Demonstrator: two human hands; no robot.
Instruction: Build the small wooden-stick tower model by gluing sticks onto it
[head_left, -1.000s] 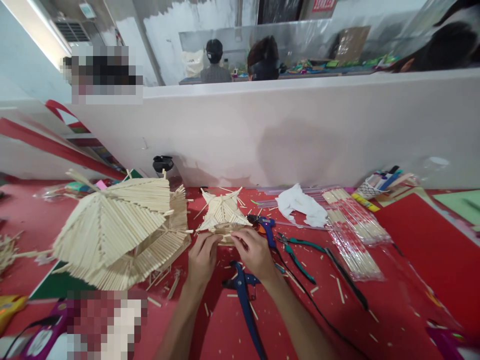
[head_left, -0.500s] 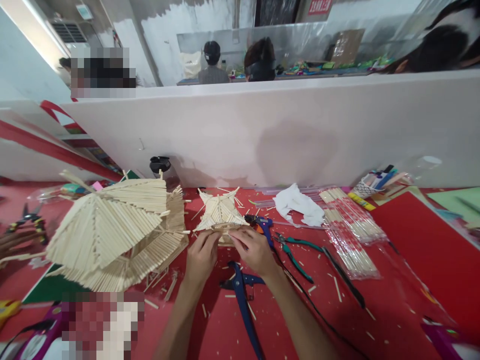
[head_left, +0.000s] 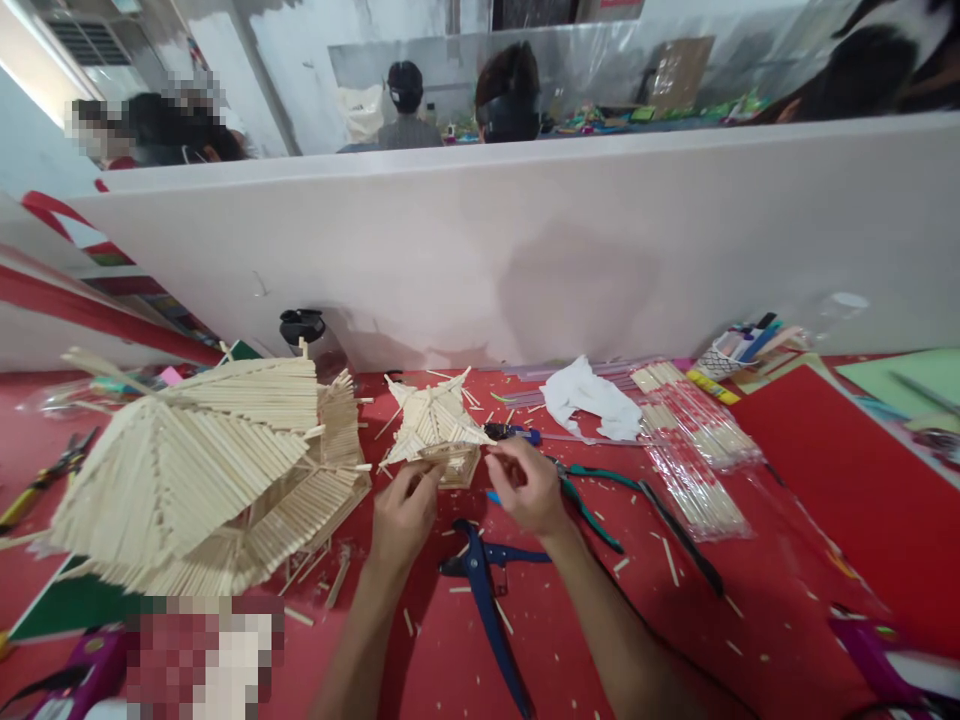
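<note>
A small pavilion-like model of pale wooden sticks (head_left: 433, 418), with a star-shaped roof and a low base, stands on the red table in front of me. My left hand (head_left: 407, 512) is closed in a pinch at its near left edge; the fingertips partly hide what they grip. On the other side my right hand (head_left: 531, 488) is held with thumb and forefinger apart, close to the roof's right corner, with nothing visible between them. Behind this hand lies a blue glue gun (head_left: 519, 434), partly covered. Blue-handled cutters (head_left: 484, 585) rest on the table between my forearms.
A larger stick-roofed model (head_left: 202, 470) stands at left. Right of my hands lie green-handled pliers (head_left: 600, 490), a crumpled white tissue (head_left: 589, 400), bagged sticks (head_left: 694, 440) and a red sheet (head_left: 847, 490). Stick scraps are scattered about. A white partition (head_left: 420, 250) runs behind.
My right hand has drawn away to the right from the small model, and its fingers have parted. My left hand stays at the model's left side. The view has shifted slightly.
</note>
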